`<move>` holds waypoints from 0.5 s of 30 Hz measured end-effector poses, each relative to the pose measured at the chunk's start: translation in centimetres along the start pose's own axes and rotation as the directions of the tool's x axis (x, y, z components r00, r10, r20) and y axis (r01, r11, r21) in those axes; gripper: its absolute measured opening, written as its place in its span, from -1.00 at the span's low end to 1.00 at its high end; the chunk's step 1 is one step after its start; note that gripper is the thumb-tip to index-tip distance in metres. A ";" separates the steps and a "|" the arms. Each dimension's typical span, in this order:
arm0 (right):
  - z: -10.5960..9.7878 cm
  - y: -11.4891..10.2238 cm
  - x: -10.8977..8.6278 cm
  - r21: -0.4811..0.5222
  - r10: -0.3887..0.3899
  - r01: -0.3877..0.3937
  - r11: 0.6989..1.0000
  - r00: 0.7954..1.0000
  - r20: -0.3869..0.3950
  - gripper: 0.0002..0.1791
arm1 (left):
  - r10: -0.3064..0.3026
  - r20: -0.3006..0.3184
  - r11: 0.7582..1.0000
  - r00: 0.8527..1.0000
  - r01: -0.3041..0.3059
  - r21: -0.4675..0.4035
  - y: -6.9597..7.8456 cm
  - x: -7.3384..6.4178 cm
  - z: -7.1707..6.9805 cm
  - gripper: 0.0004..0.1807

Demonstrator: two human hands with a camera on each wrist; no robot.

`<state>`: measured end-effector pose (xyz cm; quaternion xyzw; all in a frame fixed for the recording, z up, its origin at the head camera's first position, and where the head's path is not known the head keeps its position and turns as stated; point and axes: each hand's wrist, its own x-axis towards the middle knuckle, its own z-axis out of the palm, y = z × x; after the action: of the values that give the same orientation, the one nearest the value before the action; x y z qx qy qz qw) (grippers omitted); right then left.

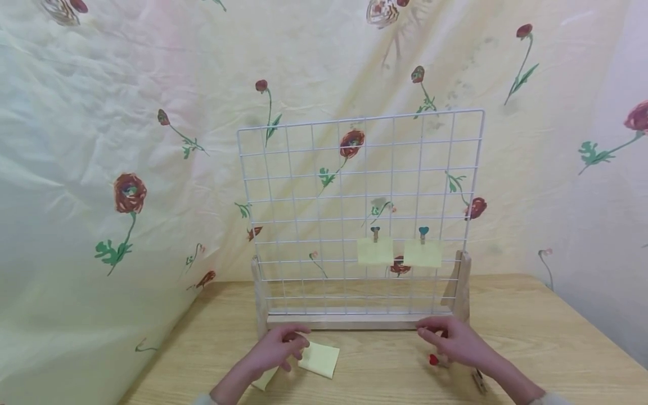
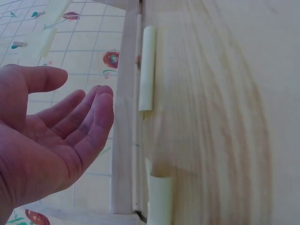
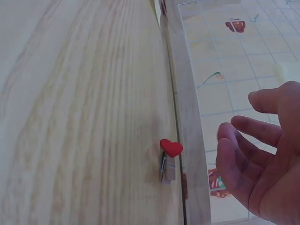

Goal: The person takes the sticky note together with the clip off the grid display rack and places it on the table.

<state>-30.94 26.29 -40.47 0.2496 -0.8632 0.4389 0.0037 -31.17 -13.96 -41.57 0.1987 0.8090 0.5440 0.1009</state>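
Observation:
My left hand (image 1: 279,349) hovers over the table with loosely bent fingers and holds nothing. Close beside it lies a pale yellow sticky note (image 1: 321,360), and a second sticky note (image 1: 264,380) is partly hidden under the wrist. In the left wrist view both notes curl up from the wood. My right hand (image 1: 453,339) is also raised, its fingers relaxed and nothing between them. Below it lies a small wooden clothespin with a red heart (image 3: 171,148). Another clothespin (image 1: 478,381) lies near the right wrist, partly covered.
A white wire grid (image 1: 340,216) stands upright in a wooden base (image 1: 354,322) behind the hands. Two yellow notes hang low on its right side, the left note (image 1: 372,253) and the right note (image 1: 422,256), each under a heart clothespin (image 1: 423,233). Flowered cloth (image 1: 152,67) surrounds the table.

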 end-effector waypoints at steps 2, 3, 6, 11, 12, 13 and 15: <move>0.0 -0.3 0.1 0.009 -0.004 0.004 1.000 1.000 -0.001 -0.58 | 0.005 -0.010 1.000 1.000 -0.005 0.002 0.2 0.2 0.1 -0.56; 0.0 -0.4 0.2 0.013 -0.003 0.003 1.000 1.000 -0.001 -0.58 | 0.009 -0.013 1.000 1.000 -0.009 0.004 0.3 0.3 0.1 -0.57; 0.0 -0.8 0.2 0.022 0.000 0.000 1.000 1.000 -0.003 -0.56 | 0.026 -0.015 1.000 1.000 -0.026 0.011 0.4 0.6 0.2 -0.59; 0.1 -1.0 0.3 0.040 0.008 -0.008 0.999 1.000 -0.007 -0.52 | 0.054 -0.016 0.998 0.998 -0.054 0.015 0.9 0.7 0.2 -0.60; 0.2 -1.0 0.3 0.042 0.010 -0.010 0.999 1.000 -0.010 -0.51 | 0.058 -0.017 0.998 0.998 -0.058 0.014 0.9 0.7 0.2 -0.60; 0.2 -1.0 0.4 0.044 0.009 -0.008 0.999 1.000 -0.014 -0.51 | 0.061 -0.018 0.998 0.998 -0.061 0.011 1.0 0.7 0.2 -0.59; 0.3 -1.0 0.4 0.043 0.007 -0.006 0.999 1.000 -0.026 -0.50 | 0.066 -0.021 0.998 0.998 -0.065 0.006 1.1 0.7 0.3 -0.58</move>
<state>-30.80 25.42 -39.78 0.2408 -0.8543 0.4606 0.0083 -31.43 -13.05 -40.60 0.2197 0.8046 0.5467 0.0741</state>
